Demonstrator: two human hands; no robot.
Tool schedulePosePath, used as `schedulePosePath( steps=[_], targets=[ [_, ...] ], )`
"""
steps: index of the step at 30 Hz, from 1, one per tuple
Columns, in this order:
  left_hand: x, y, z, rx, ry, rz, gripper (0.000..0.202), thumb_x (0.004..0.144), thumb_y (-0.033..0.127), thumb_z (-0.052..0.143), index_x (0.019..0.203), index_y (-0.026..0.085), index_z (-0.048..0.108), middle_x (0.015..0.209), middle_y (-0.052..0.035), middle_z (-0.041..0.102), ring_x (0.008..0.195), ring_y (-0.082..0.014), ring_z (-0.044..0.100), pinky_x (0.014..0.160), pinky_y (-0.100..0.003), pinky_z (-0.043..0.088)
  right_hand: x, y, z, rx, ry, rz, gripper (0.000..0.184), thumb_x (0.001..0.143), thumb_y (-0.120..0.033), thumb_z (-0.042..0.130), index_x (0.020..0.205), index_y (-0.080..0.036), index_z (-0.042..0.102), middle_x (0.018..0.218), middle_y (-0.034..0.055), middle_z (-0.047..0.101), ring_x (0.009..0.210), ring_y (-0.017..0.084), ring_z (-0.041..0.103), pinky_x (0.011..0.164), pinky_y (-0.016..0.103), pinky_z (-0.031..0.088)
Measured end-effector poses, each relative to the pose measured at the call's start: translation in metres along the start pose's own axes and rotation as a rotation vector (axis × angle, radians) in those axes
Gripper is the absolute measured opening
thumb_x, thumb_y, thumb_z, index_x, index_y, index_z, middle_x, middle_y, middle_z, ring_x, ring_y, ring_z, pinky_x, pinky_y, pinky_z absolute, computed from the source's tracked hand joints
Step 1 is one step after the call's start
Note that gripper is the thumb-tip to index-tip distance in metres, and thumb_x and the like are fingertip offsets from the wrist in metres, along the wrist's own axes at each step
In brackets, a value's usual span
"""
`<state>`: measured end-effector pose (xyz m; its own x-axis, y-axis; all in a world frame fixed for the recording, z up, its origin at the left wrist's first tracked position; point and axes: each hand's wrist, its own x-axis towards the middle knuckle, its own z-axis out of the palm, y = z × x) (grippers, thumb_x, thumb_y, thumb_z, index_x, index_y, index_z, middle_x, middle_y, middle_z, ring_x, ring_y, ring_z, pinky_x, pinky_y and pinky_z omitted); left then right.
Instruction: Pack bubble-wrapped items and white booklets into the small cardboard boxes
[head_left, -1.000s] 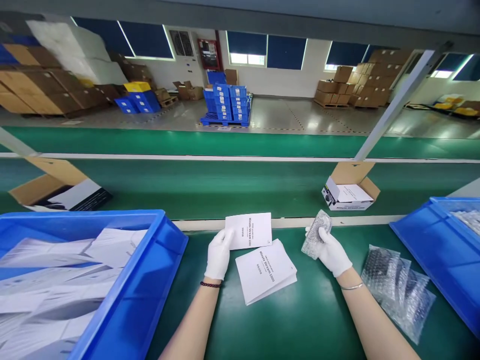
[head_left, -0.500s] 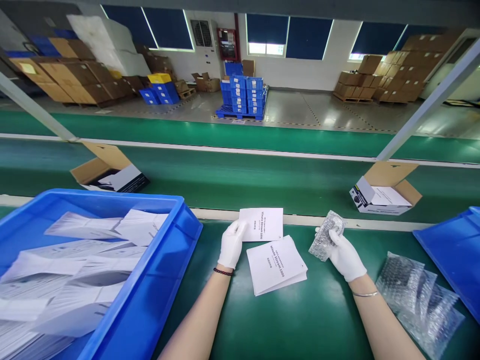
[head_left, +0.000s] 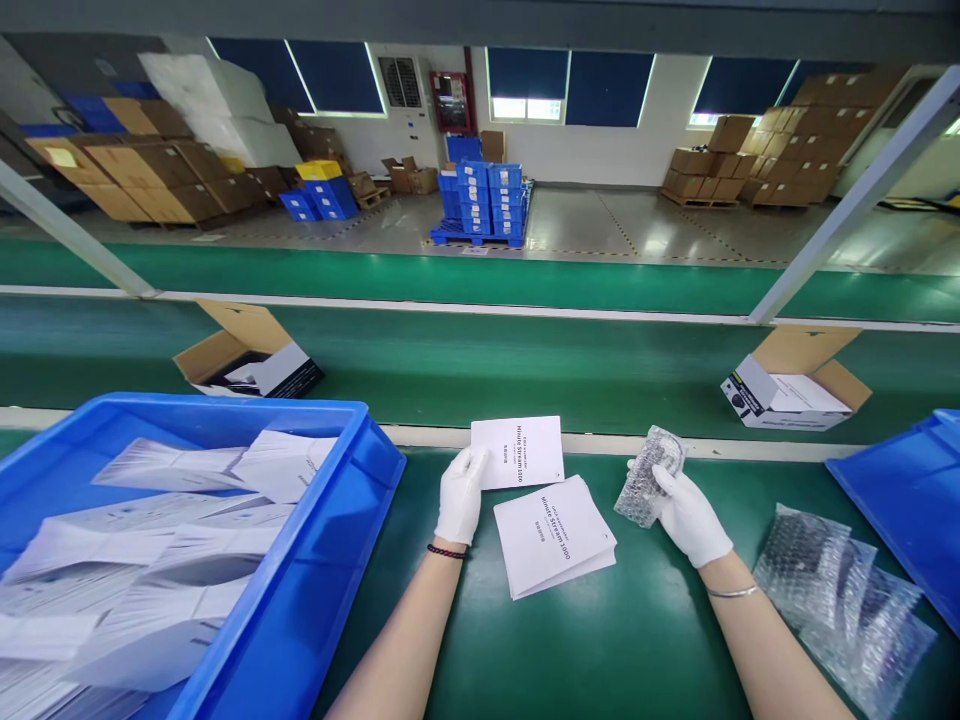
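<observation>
My left hand, in a white glove, is closed on the left edge of a white printed booklet. Just below it, a small stack of matching booklets lies on the green work surface. In my white-gloved right hand is a small bubble-wrap packet, gripped between thumb and fingers; its contents cannot be made out. Several more bubble-wrap packets lie overlapping to the right of my right forearm.
A blue bin full of booklets fills the left side; another blue bin stands at right. Beyond a pale rail, two open cartons, a left carton and a right carton, sit on the green belt.
Both open cartons on the belt have shifted to the right. My hands keep their holds on the booklet and the packet, almost in place; the camera view has tilted slightly.
</observation>
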<state>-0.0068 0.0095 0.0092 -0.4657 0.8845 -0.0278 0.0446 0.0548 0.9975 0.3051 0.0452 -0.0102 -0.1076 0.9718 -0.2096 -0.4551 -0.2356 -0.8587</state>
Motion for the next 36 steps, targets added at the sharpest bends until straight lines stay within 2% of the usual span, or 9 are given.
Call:
schedulePosePath(
  steps=[6,11,22,30,33,36],
  targets=[
    [0.0012,-0.0049,-0.0036,-0.007,0.02,0.055,0.044,0.082,0.053,0.055,0.098,0.013,0.067,0.106,-0.0125,0.069,0.099,-0.0269,0.063,0.088,-0.038,0.051,-0.0001,-0.0002,0.0001,0.007,-0.01,-0.004,0.062,0.068,-0.044,0.091,0.117,-0.019,0.063,0.118,0.0121,0.062,0.113,0.03,0.056,0.092,0.034,0.054],
    [0.0003,-0.0027,-0.0035,0.022,0.024,0.057,0.042,0.081,0.051,0.054,0.094,0.014,0.067,0.103,-0.0119,0.07,0.096,-0.0272,0.063,0.085,-0.039,0.052,-0.0017,-0.0016,0.003,0.001,-0.007,-0.005,0.064,0.068,-0.043,0.091,0.12,-0.02,0.062,0.119,0.0108,0.062,0.117,0.03,0.054,0.096,0.036,0.052],
    [0.0016,-0.0046,-0.0023,0.008,0.009,0.03,0.051,0.081,0.056,0.055,0.105,0.013,0.068,0.115,-0.0134,0.068,0.105,-0.0293,0.063,0.093,-0.041,0.051,-0.0023,-0.0042,0.0049,-0.019,0.012,0.0,0.064,0.066,-0.044,0.091,0.118,-0.02,0.062,0.116,0.0116,0.063,0.117,0.031,0.054,0.096,0.037,0.052],
    [0.0009,-0.0047,-0.001,-0.024,0.013,0.007,0.053,0.08,0.058,0.057,0.105,0.012,0.068,0.116,-0.0134,0.067,0.107,-0.029,0.063,0.093,-0.04,0.052,-0.0023,-0.0046,0.0067,-0.039,0.026,-0.005,0.068,0.064,-0.046,0.092,0.118,-0.018,0.061,0.115,0.0134,0.063,0.116,0.033,0.054,0.096,0.04,0.052],
    [0.0006,-0.0049,-0.0014,-0.009,0.019,0.017,0.052,0.08,0.057,0.056,0.104,0.013,0.068,0.115,-0.013,0.068,0.105,-0.0281,0.063,0.092,-0.039,0.052,-0.0024,-0.0047,0.0075,-0.034,0.032,-0.003,0.071,0.062,-0.046,0.093,0.119,-0.018,0.06,0.116,0.0137,0.063,0.117,0.032,0.053,0.096,0.038,0.052],
    [0.0005,-0.0049,-0.0014,0.019,0.018,0.033,0.053,0.081,0.059,0.055,0.102,0.013,0.069,0.112,-0.0128,0.068,0.103,-0.0278,0.064,0.09,-0.039,0.052,-0.0025,-0.0055,0.0083,-0.04,0.033,-0.003,0.068,0.063,-0.045,0.092,0.118,-0.019,0.061,0.114,0.0123,0.064,0.117,0.031,0.053,0.096,0.038,0.052]
  ],
)
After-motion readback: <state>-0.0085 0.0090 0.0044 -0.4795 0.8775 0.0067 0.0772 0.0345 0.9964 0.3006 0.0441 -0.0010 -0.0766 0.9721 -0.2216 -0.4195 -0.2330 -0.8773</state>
